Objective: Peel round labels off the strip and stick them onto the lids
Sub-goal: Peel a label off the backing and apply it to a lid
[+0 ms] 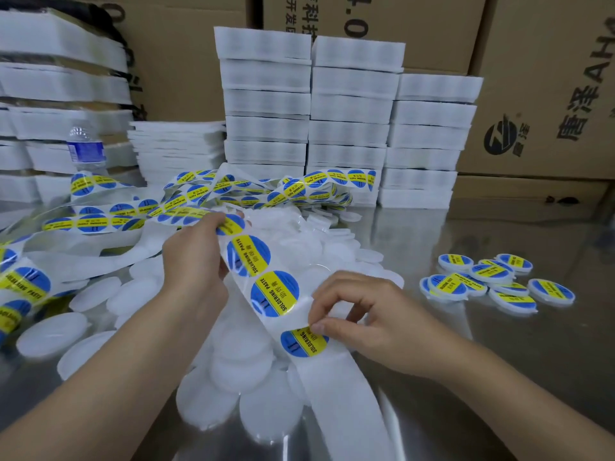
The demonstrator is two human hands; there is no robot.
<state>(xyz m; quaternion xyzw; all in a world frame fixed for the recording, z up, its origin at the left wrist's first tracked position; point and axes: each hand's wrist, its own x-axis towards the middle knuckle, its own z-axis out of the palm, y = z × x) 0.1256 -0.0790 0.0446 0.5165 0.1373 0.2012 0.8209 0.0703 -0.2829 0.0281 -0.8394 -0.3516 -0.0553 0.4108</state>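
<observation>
The strip (339,394) runs slantwise above the pile of plain lids (299,241), held taut between both hands. The left hand (196,257) grips its upper part, fingers curled round the edge. Lower down, the right hand (369,311) pinches the rim of one round label (301,342) between thumb and forefinger, the other fingers loosely bent. The label is glossy, blue with a yellow band of black print; the backing below it is bare, smooth and white. The lids in the pile are flat, round, milky-white plastic discs. Right of the pile, a small cluster of labelled lids (492,281) lies on the shiny metal table (499,361). Behind the pile stand stacks of white foam trays (349,111).
</observation>
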